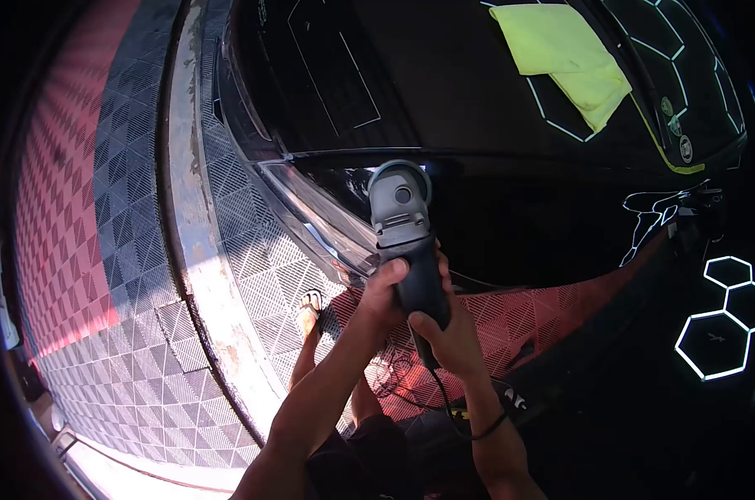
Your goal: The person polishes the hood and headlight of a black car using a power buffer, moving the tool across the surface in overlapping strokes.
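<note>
A grey and black power polisher [401, 208] with a round pad lies against the glossy black car panel [494, 196], near a panel seam and the headlight edge. My left hand [383, 287] is wrapped round the upper part of its body, thumb on top. Lower down, my right hand [448, 337] grips the rear of the body. A black cord [444, 392] runs from the tool's end past my right wrist. On the car's dark surface above rests a folded yellow cloth [561, 58].
Black, grey and red tiles [135, 208] cover the floor, crossed by a worn strip [198, 208] on the left. A sandalled foot [309, 310] shows below the car's edge. Hexagonal lights [712, 344] are reflected at the right.
</note>
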The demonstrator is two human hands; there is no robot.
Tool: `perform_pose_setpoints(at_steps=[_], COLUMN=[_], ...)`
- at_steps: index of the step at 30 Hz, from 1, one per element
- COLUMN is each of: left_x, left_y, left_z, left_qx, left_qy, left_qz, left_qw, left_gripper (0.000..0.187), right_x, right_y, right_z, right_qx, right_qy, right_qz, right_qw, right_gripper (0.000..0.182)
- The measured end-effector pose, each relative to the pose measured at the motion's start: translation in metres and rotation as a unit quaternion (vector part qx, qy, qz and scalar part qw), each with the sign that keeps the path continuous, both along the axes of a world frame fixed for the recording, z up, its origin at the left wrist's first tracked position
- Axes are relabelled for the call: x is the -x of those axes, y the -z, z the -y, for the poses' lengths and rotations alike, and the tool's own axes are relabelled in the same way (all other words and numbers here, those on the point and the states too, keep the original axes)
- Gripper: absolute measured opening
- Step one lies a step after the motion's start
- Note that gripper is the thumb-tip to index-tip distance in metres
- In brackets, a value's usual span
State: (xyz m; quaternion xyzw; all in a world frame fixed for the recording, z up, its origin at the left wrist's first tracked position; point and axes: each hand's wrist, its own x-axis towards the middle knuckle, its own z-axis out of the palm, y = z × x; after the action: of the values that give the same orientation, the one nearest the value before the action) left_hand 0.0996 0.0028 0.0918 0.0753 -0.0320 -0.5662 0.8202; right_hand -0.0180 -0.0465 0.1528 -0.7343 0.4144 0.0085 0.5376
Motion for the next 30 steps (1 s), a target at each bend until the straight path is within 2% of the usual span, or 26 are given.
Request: perform_pose_setpoints(at_steps=[1,3,5,7,9,10,11,13,15,17,19,20,22,23,25,26,27,30], left_x=[0.001,0.007,0.013,0.011,0.000,-0.008,-0.015,-0.020,-0.020,-0.008,0.006,0.010,0.019,0.021,0.020,0.012,0.004,-0.010], left_y=[0.000,-0.003,-0.003,0.003,0.015,0.023,0.031,0.038,0.041,0.033,0.028,0.028,0.034,0.039,0.052,0.057,0.062,0.072], left_z=[0.000,0.005,0.007,-0.004,-0.017,-0.024,-0.030,-0.036,-0.036,-0.029,-0.022,-0.022,-0.024,-0.029,-0.047,-0.056,-0.062,-0.065], left_qx=[-0.014,-0.056,-0.054,-0.049,-0.046,-0.003,0.040,0.048,0.048,0.000,-0.029,-0.027,0.003,0.003,0.013,0.020,0.019,0.108], left_qy=[0.010,0.084,0.107,0.084,0.067,0.030,-0.005,-0.006,-0.008,0.034,0.084,0.078,0.105,0.103,0.058,0.032,0.037,0.030], left_qz=[0.008,0.023,0.035,0.024,0.019,0.002,-0.014,-0.026,-0.004,-0.005,0.023,0.020,0.010,0.010,-0.034,-0.037,-0.035,-0.075], left_qw=[1.000,0.995,0.992,0.995,0.997,1.000,0.999,0.998,0.999,0.999,0.996,0.996,0.994,0.995,0.998,0.999,0.999,0.991], left_gripper=[0.064,0.070,0.070,0.070,0.070,0.069,0.067,0.072,0.071,0.064,0.061,0.061,0.061,0.061,0.063,0.063,0.063,0.064], right_x=[0.003,0.023,0.035,0.025,0.005,-0.003,-0.008,-0.017,-0.012,0.005,0.021,0.033,0.042,0.043,0.018,0.018,0.012,-0.007], right_y=[0.001,0.000,0.009,0.008,0.014,0.021,0.035,0.057,0.056,0.045,0.036,0.040,0.047,0.051,0.039,0.046,0.053,0.063], right_z=[0.000,0.002,-0.002,-0.008,-0.020,-0.023,-0.028,-0.035,-0.034,-0.033,-0.035,-0.037,-0.041,-0.045,-0.059,-0.060,-0.063,-0.068], right_qx=[-0.004,-0.114,-0.119,-0.126,0.006,0.006,0.003,0.115,0.107,-0.021,-0.012,-0.010,-0.054,-0.055,0.039,0.013,0.013,0.061], right_qy=[-0.008,0.068,0.079,0.093,0.029,-0.015,-0.012,-0.071,-0.069,0.035,0.081,0.075,0.094,0.092,0.051,0.003,0.007,-0.035], right_qz=[0.002,-0.006,0.013,0.036,0.043,0.004,0.007,0.015,0.029,0.038,0.086,0.083,0.064,0.065,0.062,-0.011,-0.009,0.015], right_qw=[1.000,0.991,0.990,0.987,0.999,1.000,1.000,0.991,0.991,0.998,0.993,0.994,0.992,0.992,0.996,1.000,1.000,0.997], right_gripper=[0.075,0.080,0.084,0.088,0.088,0.086,0.086,0.086,0.085,0.065,0.057,0.057,0.068,0.068,0.081,0.087,0.087,0.083])
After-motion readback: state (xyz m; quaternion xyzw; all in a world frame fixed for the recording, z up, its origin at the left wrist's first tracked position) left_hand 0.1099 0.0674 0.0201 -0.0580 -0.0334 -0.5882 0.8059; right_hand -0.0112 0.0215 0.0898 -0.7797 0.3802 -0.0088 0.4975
